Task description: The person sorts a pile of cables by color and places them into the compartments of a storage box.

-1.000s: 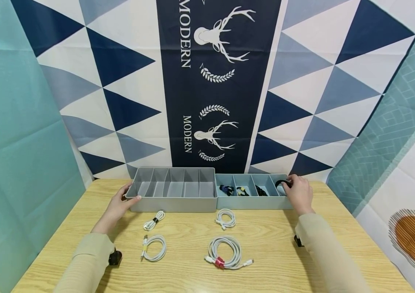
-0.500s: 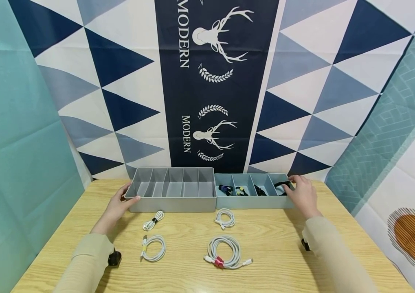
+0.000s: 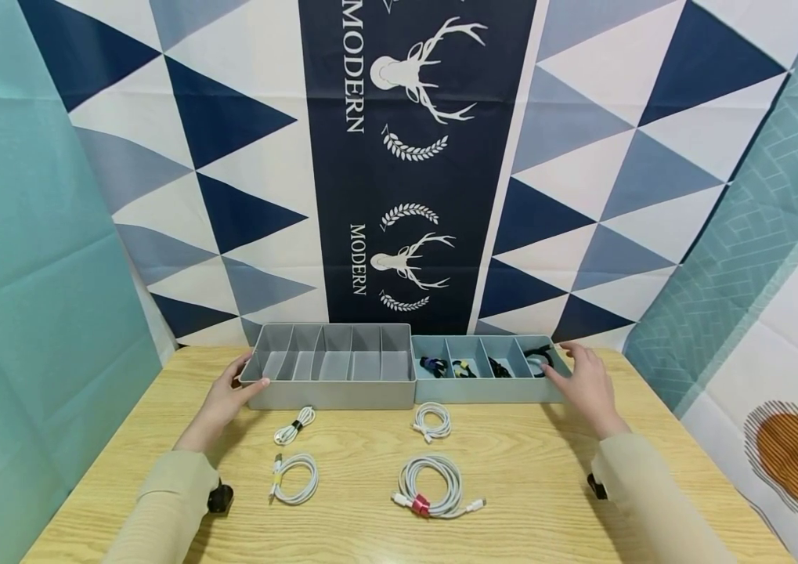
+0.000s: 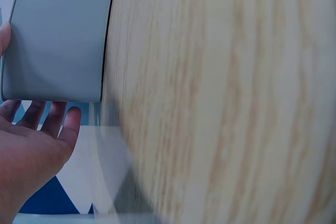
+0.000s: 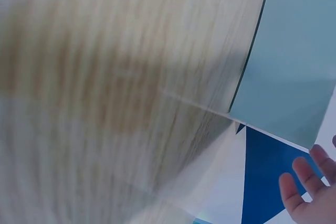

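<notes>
My left hand rests at the left end of a grey divided organizer box, thumb on the front wall and relaxed fingers at its end wall. In the left wrist view those fingers touch the box's end. Beside it stands a light blue divided box. A black coiled cable lies in its rightmost compartment. At that box's right end, my right hand has its fingers spread and holds nothing; the thumb is near the front rim. The right wrist view shows the fingers just off the end wall.
Other blue compartments hold a dark blue-tied cable, a yellow-tied cable and a black cable. White coiled cables lie on the wooden table. A patterned cloth backdrop hangs behind.
My right hand has let go of the black cable, which now lies in the rightmost blue compartment, and has drawn back to the right. The left hand has stayed in place.
</notes>
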`<state>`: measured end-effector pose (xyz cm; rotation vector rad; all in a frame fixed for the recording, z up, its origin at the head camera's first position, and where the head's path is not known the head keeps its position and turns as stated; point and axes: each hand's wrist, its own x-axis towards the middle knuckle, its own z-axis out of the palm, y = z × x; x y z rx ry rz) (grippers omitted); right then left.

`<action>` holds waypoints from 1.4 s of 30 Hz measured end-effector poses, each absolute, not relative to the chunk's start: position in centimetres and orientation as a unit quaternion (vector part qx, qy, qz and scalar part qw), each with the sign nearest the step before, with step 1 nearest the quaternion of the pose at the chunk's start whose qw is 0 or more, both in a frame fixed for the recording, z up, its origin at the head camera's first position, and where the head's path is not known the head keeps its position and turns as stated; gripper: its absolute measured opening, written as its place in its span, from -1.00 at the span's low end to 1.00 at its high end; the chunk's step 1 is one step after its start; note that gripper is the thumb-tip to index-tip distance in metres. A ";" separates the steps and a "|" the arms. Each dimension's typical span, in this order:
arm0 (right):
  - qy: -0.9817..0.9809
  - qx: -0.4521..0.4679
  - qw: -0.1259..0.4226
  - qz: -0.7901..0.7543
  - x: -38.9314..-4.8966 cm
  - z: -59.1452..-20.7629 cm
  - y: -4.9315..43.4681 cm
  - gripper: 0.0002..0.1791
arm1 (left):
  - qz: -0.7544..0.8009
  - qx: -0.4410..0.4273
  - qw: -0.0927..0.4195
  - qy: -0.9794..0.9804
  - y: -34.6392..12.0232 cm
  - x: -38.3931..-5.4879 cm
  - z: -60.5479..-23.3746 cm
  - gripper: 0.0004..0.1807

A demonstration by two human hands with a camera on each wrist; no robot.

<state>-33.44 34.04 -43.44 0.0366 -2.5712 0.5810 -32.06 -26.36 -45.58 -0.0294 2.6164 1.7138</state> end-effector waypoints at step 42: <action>-0.878 -0.027 -0.022 0.478 -33.4 -44.7 35.4 0.04 | 0.538 -0.010 0.001 0.843 -26.4 -32.2 -45.8 -0.11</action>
